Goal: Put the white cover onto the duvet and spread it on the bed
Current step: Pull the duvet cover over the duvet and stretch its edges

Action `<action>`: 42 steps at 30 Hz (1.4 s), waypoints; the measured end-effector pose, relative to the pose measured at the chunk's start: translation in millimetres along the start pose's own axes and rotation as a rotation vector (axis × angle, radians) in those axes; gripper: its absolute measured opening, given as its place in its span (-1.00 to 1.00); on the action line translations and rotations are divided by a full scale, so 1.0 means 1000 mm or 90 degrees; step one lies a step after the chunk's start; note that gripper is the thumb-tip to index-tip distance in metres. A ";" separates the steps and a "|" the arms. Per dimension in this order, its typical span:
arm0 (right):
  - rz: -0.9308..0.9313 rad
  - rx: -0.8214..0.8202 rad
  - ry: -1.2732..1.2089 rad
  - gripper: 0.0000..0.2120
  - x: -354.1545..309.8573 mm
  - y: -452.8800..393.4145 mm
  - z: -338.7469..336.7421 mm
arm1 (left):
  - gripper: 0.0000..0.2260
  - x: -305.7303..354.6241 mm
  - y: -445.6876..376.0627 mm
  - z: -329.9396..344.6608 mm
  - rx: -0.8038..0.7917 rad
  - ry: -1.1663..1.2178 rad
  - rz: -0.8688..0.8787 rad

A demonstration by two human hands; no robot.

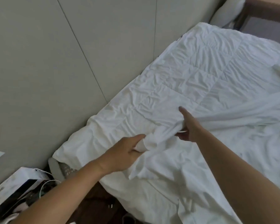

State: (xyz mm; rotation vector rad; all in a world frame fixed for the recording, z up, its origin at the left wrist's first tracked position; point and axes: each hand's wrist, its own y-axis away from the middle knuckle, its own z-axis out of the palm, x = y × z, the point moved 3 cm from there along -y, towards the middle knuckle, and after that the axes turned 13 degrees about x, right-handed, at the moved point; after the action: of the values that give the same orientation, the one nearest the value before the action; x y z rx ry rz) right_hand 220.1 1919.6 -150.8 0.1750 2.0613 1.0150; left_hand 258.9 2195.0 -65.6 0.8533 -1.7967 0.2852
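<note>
- The quilted duvet (192, 67) lies flat along the bed beside the grey padded wall (55, 62), its stitched squares bare over most of its length, so by my reading the covering is at an early stage.
- The white cover (233, 126) is bunched over the near and right part of the bed, a taut band of it running from the right toward the hands.
- The left hand (124, 152) is closed around a gathered wad of white cloth, thumb on top.
- The right hand (187, 125) pinches a fold of the cover between thumb and fingers, the index finger stretched out over the duvet.
- Still to do, as I judge it: draw the cover over the whole duvet, seat the corners, close it, then spread it smooth.
- A white pillow (228, 12) sits at the far end by a dark wooden frame (265, 8).
- At lower left, off the bed, 1 cluttered bag (19, 188) holds cables and dark items.
</note>
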 end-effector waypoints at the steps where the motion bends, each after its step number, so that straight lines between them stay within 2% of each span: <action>1: -0.015 -0.023 0.164 -0.58 -0.007 -0.001 0.007 | -0.79 -0.015 0.000 -0.001 -0.013 0.004 -0.007; 2: -0.035 -0.046 0.325 -0.72 -0.014 -0.004 0.015 | -0.78 -0.030 -0.002 -0.007 -0.002 0.026 -0.019; 4: -0.060 -0.076 0.564 -0.74 -0.030 -0.004 0.033 | -0.76 -0.060 -0.014 -0.036 0.082 0.096 -0.042; 6: -0.074 -0.067 0.670 -0.75 -0.059 0.001 0.063 | -0.77 -0.087 -0.031 -0.075 0.196 0.147 -0.061; 10: -0.215 -0.025 0.492 -0.73 -0.137 0.007 0.182 | -0.90 -0.137 -0.072 -0.157 0.403 0.209 -0.117; 13: -0.340 -0.118 0.247 -0.64 -0.174 0.022 0.280 | -0.97 -0.169 -0.092 -0.232 0.629 0.215 -0.159; 15: -0.383 -0.204 0.113 -0.60 -0.186 0.035 0.343 | -0.92 -0.192 -0.090 -0.276 0.737 0.173 -0.190; 17: -0.346 -0.260 0.060 -0.63 -0.182 0.041 0.398 | -0.89 -0.216 -0.084 -0.301 0.768 0.111 -0.212; 19: -0.273 -0.342 0.072 -0.72 -0.159 0.038 0.438 | -0.86 -0.240 -0.081 -0.300 0.720 0.023 -0.249; 21: -0.235 -0.388 0.137 -0.76 -0.118 0.025 0.454 | -0.81 -0.263 -0.081 -0.286 0.718 0.039 -0.319; 22: -0.271 -0.351 0.173 -0.70 -0.097 0.015 0.450 | -0.80 -0.279 -0.081 -0.280 0.748 0.094 -0.365; 24: -0.453 -0.178 0.232 -0.67 -0.052 -0.002 0.425 | -0.78 -0.306 -0.077 -0.271 0.792 0.289 -0.456; 26: -0.622 -0.062 0.258 -0.83 -0.001 -0.005 0.385 | -0.78 -0.334 -0.072 -0.258 0.784 0.449 -0.484; 27: -0.675 -0.042 0.279 -0.93 0.027 -0.004 0.363 | -0.74 -0.343 -0.068 -0.249 0.782 0.456 -0.488; 28: -0.712 -0.030 0.319 -0.92 0.056 0.001 0.339 | -0.66 -0.350 -0.062 -0.238 0.789 0.430 -0.501; 29: -0.758 -0.028 0.348 -0.86 0.086 0.006 0.314 | -0.60 -0.353 -0.055 -0.224 0.810 0.393 -0.509; 31: -0.804 -0.034 0.392 -0.78 0.148 0.018 0.266 | -0.63 -0.352 -0.041 -0.191 0.797 0.341 -0.510; 33: -0.776 -0.050 0.477 -0.74 0.213 0.024 0.223 | -0.65 -0.349 -0.034 -0.155 0.702 0.270 -0.521; 35: -0.761 -0.031 0.597 -0.79 0.266 0.019 0.189 | -0.63 -0.345 -0.034 -0.129 0.630 0.224 -0.543; 37: -0.742 0.041 0.725 -0.57 0.290 0.006 0.170 | -0.59 -0.342 -0.037 -0.117 0.644 0.187 -0.585; 38: -0.725 0.084 0.760 -0.45 0.291 -0.003 0.165 | -0.45 -0.347 -0.041 -0.117 0.662 0.166 -0.620; 40: -0.690 0.160 0.760 -0.37 0.277 -0.014 0.159 | -0.11 -0.359 -0.041 -0.116 0.649 0.137 -0.772; 41: -0.667 0.186 0.745 -0.39 0.269 -0.020 0.157 | -0.05 -0.362 -0.041 -0.111 0.627 0.187 -0.828; 42: -0.639 0.198 0.715 -0.45 0.261 -0.024 0.154 | -0.09 -0.368 -0.040 -0.103 0.600 0.262 -0.834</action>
State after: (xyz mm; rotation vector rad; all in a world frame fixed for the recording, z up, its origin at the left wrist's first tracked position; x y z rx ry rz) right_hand 164.3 2111.2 -379.6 -1.4254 2.6862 0.0755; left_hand 421.8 2376.4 -362.7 2.2141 -0.3791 0.3756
